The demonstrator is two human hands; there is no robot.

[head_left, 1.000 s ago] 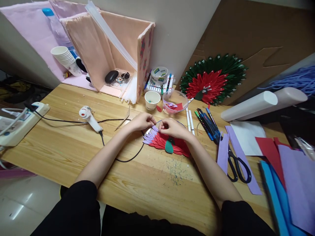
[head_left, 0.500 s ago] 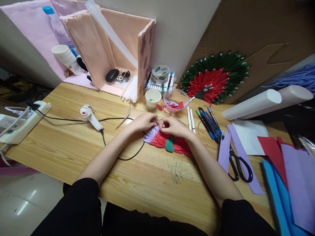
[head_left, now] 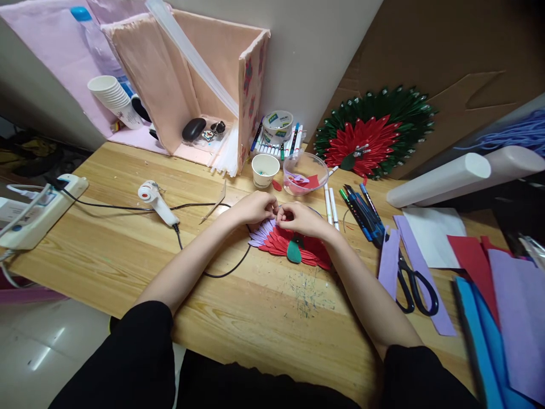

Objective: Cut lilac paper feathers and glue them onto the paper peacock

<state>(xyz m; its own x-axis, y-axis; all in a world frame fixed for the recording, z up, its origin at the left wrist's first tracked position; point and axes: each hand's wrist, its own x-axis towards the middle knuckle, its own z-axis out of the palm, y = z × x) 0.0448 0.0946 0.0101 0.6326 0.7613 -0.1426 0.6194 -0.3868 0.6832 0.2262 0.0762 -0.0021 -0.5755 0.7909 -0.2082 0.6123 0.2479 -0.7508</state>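
Both hands meet over a paper flower craft [head_left: 281, 244] of layered red and purple petals, with a green leaf [head_left: 293, 251] on its front. My left hand [head_left: 256, 208] is closed in a pinch above the purple petals. Beside it, my right hand [head_left: 301, 219] is pinched too, its fingertips close to those of the left. Whatever lies between the fingers is too small to make out. Just behind the hands stand a white paper cup [head_left: 264, 171] with small bits in it and a clear bowl [head_left: 305, 174] of red and purple petals.
On the left lie a white glue gun [head_left: 157, 203] with its black cord and a power strip [head_left: 45, 210]. To the right are pens [head_left: 361, 215], black-handled scissors [head_left: 415, 287] and coloured sheets [head_left: 517, 318]. A peach box [head_left: 187, 85] and a red-green flower fan [head_left: 374, 133] stand behind.
My hands stay over the purple petals, fingertips still close together. The left fingers have shifted slightly toward the right hand. The whole view has moved very slightly.
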